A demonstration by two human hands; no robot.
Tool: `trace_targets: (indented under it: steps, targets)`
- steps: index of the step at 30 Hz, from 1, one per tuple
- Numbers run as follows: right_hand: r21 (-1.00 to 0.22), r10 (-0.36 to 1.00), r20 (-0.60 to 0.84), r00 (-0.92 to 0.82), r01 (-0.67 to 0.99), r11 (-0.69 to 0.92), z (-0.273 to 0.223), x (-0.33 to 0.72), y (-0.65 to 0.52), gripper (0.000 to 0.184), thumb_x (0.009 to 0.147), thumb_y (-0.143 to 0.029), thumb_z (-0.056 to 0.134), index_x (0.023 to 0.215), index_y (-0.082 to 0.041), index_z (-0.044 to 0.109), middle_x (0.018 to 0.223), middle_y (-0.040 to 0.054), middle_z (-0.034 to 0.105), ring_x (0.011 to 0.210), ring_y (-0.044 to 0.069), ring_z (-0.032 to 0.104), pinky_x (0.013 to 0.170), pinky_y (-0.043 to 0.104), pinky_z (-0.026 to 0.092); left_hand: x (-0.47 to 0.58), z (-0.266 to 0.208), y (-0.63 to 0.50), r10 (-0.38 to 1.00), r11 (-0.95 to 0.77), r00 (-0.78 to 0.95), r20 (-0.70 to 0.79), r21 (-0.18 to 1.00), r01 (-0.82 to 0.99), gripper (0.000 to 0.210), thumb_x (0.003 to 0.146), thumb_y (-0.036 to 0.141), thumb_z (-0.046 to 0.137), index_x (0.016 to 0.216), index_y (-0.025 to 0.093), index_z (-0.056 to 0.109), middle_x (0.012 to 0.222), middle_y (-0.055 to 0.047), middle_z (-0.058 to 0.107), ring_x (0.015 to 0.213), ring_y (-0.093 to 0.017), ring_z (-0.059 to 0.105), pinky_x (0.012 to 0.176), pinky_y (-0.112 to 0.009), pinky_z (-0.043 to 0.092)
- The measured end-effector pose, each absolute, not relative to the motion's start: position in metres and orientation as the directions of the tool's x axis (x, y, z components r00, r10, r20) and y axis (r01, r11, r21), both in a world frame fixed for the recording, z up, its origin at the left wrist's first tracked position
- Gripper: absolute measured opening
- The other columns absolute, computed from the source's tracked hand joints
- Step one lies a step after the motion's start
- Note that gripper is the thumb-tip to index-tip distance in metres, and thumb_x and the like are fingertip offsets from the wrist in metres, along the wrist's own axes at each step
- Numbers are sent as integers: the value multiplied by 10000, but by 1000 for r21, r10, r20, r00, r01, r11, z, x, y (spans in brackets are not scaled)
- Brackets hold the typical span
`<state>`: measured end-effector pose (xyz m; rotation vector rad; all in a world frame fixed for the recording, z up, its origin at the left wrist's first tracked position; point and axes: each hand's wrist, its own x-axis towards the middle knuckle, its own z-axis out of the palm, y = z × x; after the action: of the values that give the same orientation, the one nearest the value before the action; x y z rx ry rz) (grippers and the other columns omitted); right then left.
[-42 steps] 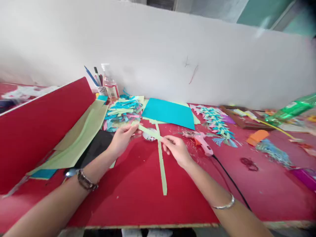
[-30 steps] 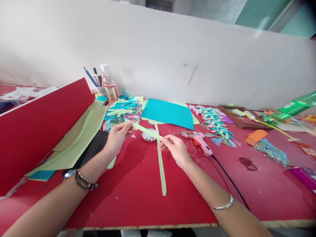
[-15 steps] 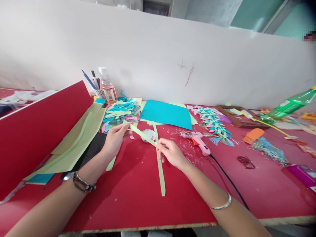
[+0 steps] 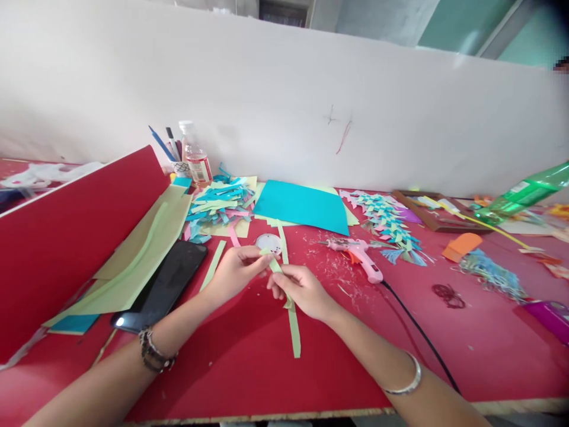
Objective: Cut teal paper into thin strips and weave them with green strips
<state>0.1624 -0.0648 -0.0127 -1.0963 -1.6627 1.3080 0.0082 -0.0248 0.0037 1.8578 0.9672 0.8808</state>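
Note:
Between my hands is a pale green paper strip [image 4: 275, 265], held above the red table [image 4: 240, 356]. My left hand [image 4: 237, 270] pinches its upper end between thumb and finger. My right hand [image 4: 302, 289] is closed on it lower down, and a short end pokes out below those fingers. A second green strip [image 4: 294, 335] lies lengthwise on the table, partly hidden behind my right hand. Another green strip [image 4: 214, 264] rests just left of my left hand. Close beyond my fingertips sits a small round white lid-like dish [image 4: 268, 243].
A pink glue gun [image 4: 355, 249] with a black cord lies to the right. Behind are cut paper strips [image 4: 222, 204], a blue sheet [image 4: 302, 206] and a woven paper chain [image 4: 384, 219]. A black phone [image 4: 166, 287] lies left. A green bottle [image 4: 524, 193] leans at the far right.
My left hand has moved right and down, close to my right hand. The strip between them is now gathered into a shorter visible length. More of the phone shows.

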Motion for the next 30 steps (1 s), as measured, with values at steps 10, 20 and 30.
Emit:
trace_targets:
  steps: [10, 20, 30]
  targets:
    - [-937, 960, 222, -170, 235, 259, -10, 167, -62, 167, 796, -324, 446, 878, -209, 533, 746, 9, 548, 700, 125, 525, 647, 252, 430, 9, 1, -25, 896, -295, 405, 182, 926, 237, 239, 744, 344, 506, 636, 155, 605, 556, 11, 568, 530, -98, 502, 522, -191, 385]
    - [-911, 950, 289, -115, 271, 310, -9, 170, -60, 99, 787, -265, 461, 786, -199, 536, 770, 10, 567, 737, 133, 532, 671, 255, 421, 12, 3, -32, 860, -380, 471, 196, 862, 336, 216, 754, 312, 487, 723, 161, 638, 677, -23, 649, 611, -137, 563, 569, -215, 410]
    - [-913, 952, 263, -155, 279, 298, -10, 168, -60, 71, 774, -252, 461, 774, -200, 509, 731, 4, 545, 702, 130, 520, 658, 260, 429, 11, 4, -31, 835, -451, 497, 236, 811, 372, 150, 757, 254, 464, 717, 159, 573, 662, -15, 598, 608, -121, 534, 567, -206, 395]
